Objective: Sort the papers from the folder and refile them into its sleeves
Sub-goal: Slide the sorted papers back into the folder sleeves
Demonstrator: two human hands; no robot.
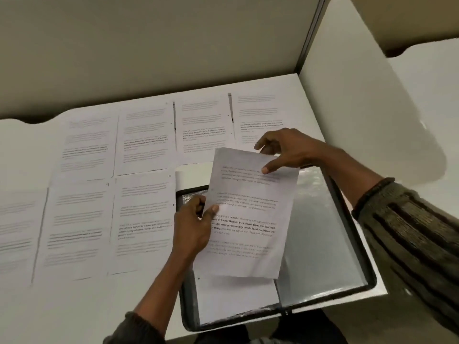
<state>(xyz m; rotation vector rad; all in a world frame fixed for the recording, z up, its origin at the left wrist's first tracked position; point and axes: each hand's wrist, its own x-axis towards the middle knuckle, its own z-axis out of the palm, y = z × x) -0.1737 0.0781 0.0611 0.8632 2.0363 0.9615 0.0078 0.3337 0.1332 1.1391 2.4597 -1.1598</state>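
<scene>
While the left hand [191,224] and right hand [285,150] pinch the sheet [248,214] in their fingers above the open folder [323,232] on the worktop [74,306], its limp lower edge could buckle against a sleeve mouth.

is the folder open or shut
Open: the folder lies flat, both clear sleeves showing, while both hands hold a sheet above it.

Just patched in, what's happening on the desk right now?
A person holds one printed sheet in both hands above an open folder of clear sleeves: the left hand pinches its left edge, the right hand its top. Other printed pages lie in rows on the white desk, left of and behind the folder. The held sheet is not in a sleeve yet.
</scene>
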